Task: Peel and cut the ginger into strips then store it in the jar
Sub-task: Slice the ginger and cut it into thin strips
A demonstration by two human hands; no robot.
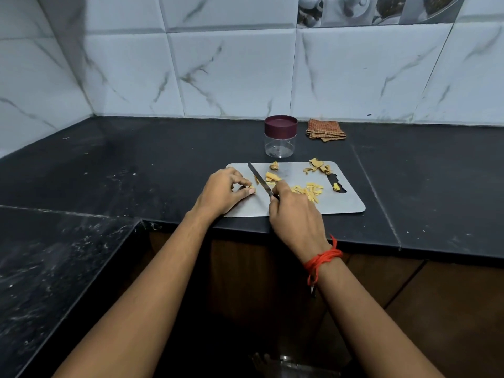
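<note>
— Was any writing made out?

— None that could be read. Only printed pictures of cups and bowls were seen on the wall tiles (381, 9) high behind the cutting board (346, 203).

— How were the hands found?

— They were held apart, both over the board's near-left part. The knife (259, 178) was gripped at its handle by the right hand (296, 214), with the blade slanted toward the board's far-left edge. A red thread (321, 259) was tied at that wrist. The fingers of the left hand (222, 190) were curled, and a small ginger bit (250, 187) seemed to be pinched against the thumb, just left of the blade.

— And the rest of the ginger?

— A pale chunk (272, 177) was lying on the board just right of the blade. The cut strips (309, 190) were heaped near the board's middle, beside the right hand. Peels (317, 166) were scattered at the far-right corner, and one scrap (336, 187) was lodged in the board's handle slot.

— The jar?

— The jar (280, 145) was stood upright just behind the board's far edge, capped by a maroon lid (280, 126). A folded checked cloth (325, 129) was laid behind and to the right of it, by the wall.

— What room was left around the board?

— The board was set near the front edge of the dark countertop (163, 159). Open counter was left to the board's left and right, and a seam (373, 186) was crossed just right of it.
</note>
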